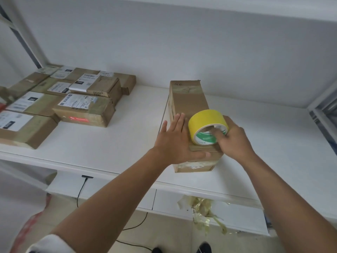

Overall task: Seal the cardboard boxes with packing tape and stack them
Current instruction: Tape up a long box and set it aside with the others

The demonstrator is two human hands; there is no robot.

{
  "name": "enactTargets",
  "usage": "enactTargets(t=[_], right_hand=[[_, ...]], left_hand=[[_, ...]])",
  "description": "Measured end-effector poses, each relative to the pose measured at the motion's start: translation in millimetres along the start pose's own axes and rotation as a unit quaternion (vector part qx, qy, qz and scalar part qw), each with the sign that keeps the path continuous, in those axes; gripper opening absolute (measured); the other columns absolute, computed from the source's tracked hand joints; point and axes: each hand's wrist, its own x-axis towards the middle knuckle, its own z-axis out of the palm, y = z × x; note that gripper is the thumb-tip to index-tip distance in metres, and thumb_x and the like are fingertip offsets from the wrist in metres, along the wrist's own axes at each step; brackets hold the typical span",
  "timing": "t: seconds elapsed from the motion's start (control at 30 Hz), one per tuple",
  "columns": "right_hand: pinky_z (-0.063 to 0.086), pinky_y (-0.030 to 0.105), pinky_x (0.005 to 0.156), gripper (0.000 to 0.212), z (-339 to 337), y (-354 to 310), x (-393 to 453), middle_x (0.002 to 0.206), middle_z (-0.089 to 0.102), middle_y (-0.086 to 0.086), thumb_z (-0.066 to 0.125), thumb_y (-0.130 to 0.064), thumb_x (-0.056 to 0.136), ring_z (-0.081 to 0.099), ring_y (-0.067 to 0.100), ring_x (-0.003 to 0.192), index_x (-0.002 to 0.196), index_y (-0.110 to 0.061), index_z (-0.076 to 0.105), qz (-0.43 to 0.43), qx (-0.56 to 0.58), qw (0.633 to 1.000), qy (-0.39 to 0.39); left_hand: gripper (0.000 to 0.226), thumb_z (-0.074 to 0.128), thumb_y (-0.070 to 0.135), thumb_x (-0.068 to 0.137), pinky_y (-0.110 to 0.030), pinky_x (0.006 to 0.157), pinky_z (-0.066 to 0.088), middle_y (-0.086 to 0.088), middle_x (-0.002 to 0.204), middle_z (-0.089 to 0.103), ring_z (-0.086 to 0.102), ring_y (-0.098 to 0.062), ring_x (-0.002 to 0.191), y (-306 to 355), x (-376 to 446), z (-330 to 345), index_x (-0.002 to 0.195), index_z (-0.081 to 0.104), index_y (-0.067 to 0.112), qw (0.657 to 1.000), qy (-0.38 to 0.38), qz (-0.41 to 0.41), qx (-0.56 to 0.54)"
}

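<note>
Head view: white bench (113,143), pile of sealed, labelled boxes (60,103) well off to the left, long cardboard box (187,101) mid-bench. Left hand (175,141) flat on its lid, fingers straight and together. Right hand (231,139) curled round yellow tape roll (206,123) standing on the lid. Probably best: keep pressing down, pull tape straight along the seam. Label writing too blurry to read.
</note>
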Motion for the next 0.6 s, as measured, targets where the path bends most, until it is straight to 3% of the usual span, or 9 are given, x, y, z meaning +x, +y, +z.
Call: enactTargets(t=[0.13,0.27,0.37,0.43,0.6], right_hand=[[0.054,0.043,0.083,0.036,-8,8,1,0.103,0.068,0.012,0.056,-0.021,0.094,0.063,0.035,0.096,0.129,-0.028,0.055,-0.001,0.043,0.998,0.044],[0.052,0.037,0.087,0.039,5,13,-2,0.108,0.070,0.003,0.067,-0.029,0.090,0.064,0.025,0.101,0.128,-0.023,0.059,0.052,0.117,0.991,0.038],[0.052,0.035,0.084,0.012,12,14,-1,0.094,0.070,-0.004,0.073,-0.028,0.085,0.066,0.022,0.097,0.094,-0.026,0.066,0.106,0.178,0.978,0.016],[0.050,0.032,0.080,0.008,14,14,-2,0.089,0.068,-0.008,0.072,-0.027,0.086,0.066,0.022,0.094,0.086,-0.028,0.063,0.106,0.194,0.975,0.020],[0.043,0.028,0.073,0.014,13,12,2,0.094,0.068,0.002,0.065,-0.026,0.091,0.063,0.025,0.093,0.104,-0.020,0.065,0.057,0.117,0.991,0.013]], left_hand=[[0.133,0.033,0.096,0.069,-0.049,0.125,0.003,-0.011,0.167,-0.008,-0.010,-0.022,0.154,4,-3,-5,0.158,-0.002,0.004,1.000,-0.004,-0.002,0.021],[0.129,0.040,0.089,0.076,-0.045,0.125,-0.003,-0.017,0.166,-0.011,-0.014,-0.030,0.153,15,2,-12,0.157,-0.007,0.001,0.999,-0.028,-0.016,0.038],[0.131,0.039,0.089,0.076,-0.043,0.124,-0.009,-0.021,0.164,-0.015,-0.018,-0.034,0.152,30,5,-14,0.155,-0.014,-0.001,0.998,-0.035,-0.024,0.041],[0.133,0.036,0.091,0.075,-0.042,0.124,-0.010,-0.021,0.164,-0.016,-0.019,-0.033,0.151,34,4,-9,0.154,-0.014,-0.004,0.999,-0.021,-0.024,0.044],[0.140,0.035,0.097,0.067,-0.044,0.124,-0.006,-0.015,0.164,-0.021,-0.020,-0.028,0.152,26,5,-2,0.155,-0.019,0.003,0.997,-0.041,-0.039,0.044]])
